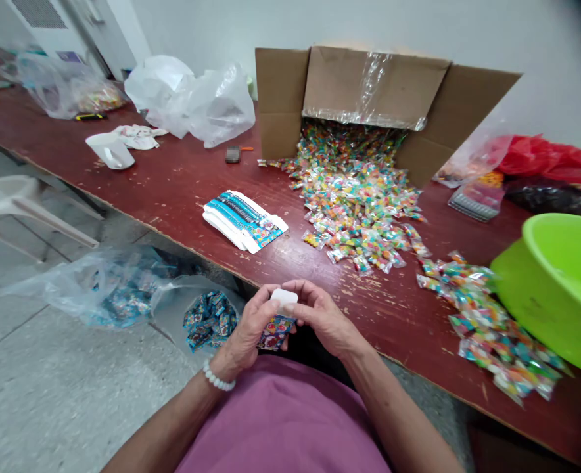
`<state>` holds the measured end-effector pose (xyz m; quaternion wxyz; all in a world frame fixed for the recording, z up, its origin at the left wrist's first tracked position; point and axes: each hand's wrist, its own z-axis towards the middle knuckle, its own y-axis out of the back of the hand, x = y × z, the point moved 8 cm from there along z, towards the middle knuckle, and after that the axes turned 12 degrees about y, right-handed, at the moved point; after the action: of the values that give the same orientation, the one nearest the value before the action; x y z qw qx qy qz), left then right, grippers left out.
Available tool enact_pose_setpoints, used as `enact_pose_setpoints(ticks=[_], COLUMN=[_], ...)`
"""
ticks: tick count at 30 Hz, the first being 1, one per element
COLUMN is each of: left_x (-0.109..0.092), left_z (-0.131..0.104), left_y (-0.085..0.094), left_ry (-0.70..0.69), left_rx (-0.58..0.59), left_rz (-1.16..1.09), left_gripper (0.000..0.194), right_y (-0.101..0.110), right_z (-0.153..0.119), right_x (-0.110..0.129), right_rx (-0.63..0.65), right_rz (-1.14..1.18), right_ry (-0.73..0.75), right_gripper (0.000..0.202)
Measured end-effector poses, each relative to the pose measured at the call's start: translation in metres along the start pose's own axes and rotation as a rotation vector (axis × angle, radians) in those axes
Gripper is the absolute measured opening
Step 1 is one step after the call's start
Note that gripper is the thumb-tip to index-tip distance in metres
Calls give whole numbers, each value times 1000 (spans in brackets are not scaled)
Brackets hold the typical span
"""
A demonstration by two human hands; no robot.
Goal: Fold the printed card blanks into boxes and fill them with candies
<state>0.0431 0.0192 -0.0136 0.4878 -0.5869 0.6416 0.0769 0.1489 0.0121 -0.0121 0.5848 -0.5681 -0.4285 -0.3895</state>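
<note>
Okay, so right now we've got a small carton (273, 332) held just off the near edge of the bench (271, 177), above our lap. Our left hand (246, 325) and right hand (323, 318) both have their fingers (307, 288) wrapped round it, thumbs on the white flap at its top end. Can't see what's inside from here.

Looks-wise it's a bright little thing: busy multicoloured print on the side facing us, and that plain white flap with rounded corners standing out up top.

Just past our hands, a stack of flattened cartons (244, 220) lies on the bench, blue print and white board, fanned a bit unevenly. Down by our left forearm, an open clear bag (167, 305) holds a bunch of blue printed packs (209, 320), and another clear bag (117, 295) next to it has similar blue stuff showing through.

Further back there's a big cardboard box (280, 98), flaps spread, with a flood of clear-wrapped colourful candies (359, 190) pouring from its mouth onto the bench. A smaller pile (507, 341) of them sits right beside a lime green basin (532, 282) on our right.

Outermost we've got a red plastic bag (549, 157) behind the basin, white plastic bags (192, 98) left of the box, a white mug (110, 150) near them, and a white plastic seat (14, 197) off to the left.
</note>
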Motion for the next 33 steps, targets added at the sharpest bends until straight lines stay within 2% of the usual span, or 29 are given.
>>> enact_pose_setpoints(ticks=[2,4,6,8,10,13,18,21,25,27,30,33], left_x=[4,10,14,14,14,15,19,17,13,11,9,-3], left_z=[2,5,6,7,7,7,9,9,9,9,6,-7], left_y=[1,-1,-4,-5,-3,-1,-2,5,7,9,25,71], left_ry=[50,141,211,227,218,202,220,211,211,183,113,-14], left_rx=[-6,44,118,145,103,18,35,2,2,8,-34,-238], left_rz=[-41,-119,-199,-241,-217,-142,-86,-70,-140,-174,-110,180], left_gripper=[43,46,50,49,47,51,68,66,49,48,50,53], right_y=[0,-1,-7,-12,-10,-3,-3,-3,-14,-19,-22,-14], right_z=[1,1,-2,-5,-6,-3,2,1,-5,-8,-8,-5], right_x=[8,22,36,41,37,24,20,25,31,28,17,6], right_rx=[-28,-44,11,83,77,18,-13,-18,69,98,121,101], right_rz=[-97,-250,-409,-515,-526,-391,-330,-415,-546,-530,-518,-536], right_ry=[79,225,382,457,408,233,134,209,392,424,377,307], right_gripper=[28,21,18,18,18,16,20,19,18,14,15,22])
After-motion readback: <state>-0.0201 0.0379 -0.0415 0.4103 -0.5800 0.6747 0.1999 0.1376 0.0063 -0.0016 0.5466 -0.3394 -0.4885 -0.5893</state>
